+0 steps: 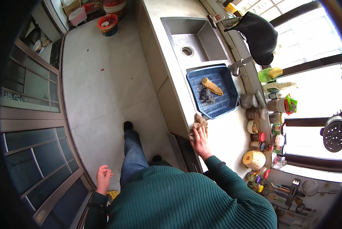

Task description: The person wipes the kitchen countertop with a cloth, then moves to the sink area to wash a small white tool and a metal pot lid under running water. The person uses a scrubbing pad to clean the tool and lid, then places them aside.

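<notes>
My right hand (201, 143) lies on a crumpled brown cloth (200, 123) at the front edge of the pale countertop (225, 137), its fingers spread over the cloth. Just beyond the cloth sits a blue plastic basket (233, 97), holding a tan, elongated sponge-like piece (212, 86) and a dark mesh scourer (206, 96). At the lower left my left hand (103, 177) hangs over the floor, fingers loosely curled, holding nothing. A stainless steel sink (214, 43) lies past the basket, with a faucet (239, 65) on its window side.
Jars, a stone mortar (248, 100) and a cut pumpkin (254, 159) line the counter's window side. A black cloth item (258, 37) hangs over the faucet area. Buckets (107, 25) stand on the floor at the far end. Glass-paned doors (42, 88) are on the left.
</notes>
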Motion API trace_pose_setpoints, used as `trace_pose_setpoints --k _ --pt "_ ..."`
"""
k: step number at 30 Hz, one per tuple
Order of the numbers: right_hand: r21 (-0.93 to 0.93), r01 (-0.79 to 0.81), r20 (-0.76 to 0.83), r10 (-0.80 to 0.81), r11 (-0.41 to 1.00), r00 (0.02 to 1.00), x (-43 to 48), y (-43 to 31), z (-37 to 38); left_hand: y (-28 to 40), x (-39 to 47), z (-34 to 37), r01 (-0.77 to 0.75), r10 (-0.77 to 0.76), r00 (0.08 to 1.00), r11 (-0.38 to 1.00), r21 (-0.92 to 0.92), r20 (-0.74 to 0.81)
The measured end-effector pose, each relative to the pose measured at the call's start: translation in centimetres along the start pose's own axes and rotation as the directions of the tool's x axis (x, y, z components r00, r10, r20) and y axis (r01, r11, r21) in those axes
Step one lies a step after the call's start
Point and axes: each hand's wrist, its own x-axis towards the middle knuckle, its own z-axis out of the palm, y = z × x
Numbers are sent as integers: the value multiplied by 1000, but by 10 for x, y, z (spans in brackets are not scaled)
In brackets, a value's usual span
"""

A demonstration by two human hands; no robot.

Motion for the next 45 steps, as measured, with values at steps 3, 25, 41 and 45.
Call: trace_pose_setpoints --k 3,25,41,45 --pt "-156 10 67 1 988 998 18 3 13 5 2 2 -18 18 1000 1000 12 -4" --pt "-205 -135 124 162 970 979 130 -25 27 184 214 -39 50 -66 988 991 120 140" --pt "-293 -94 3 99 951 995 556 -48 80 340 309 -19 26 -43 994 986 166 102" --pt "-287 -53 2 56 956 998 641 -50 88 370 314 -20 -2 0 1000 994 106 16"
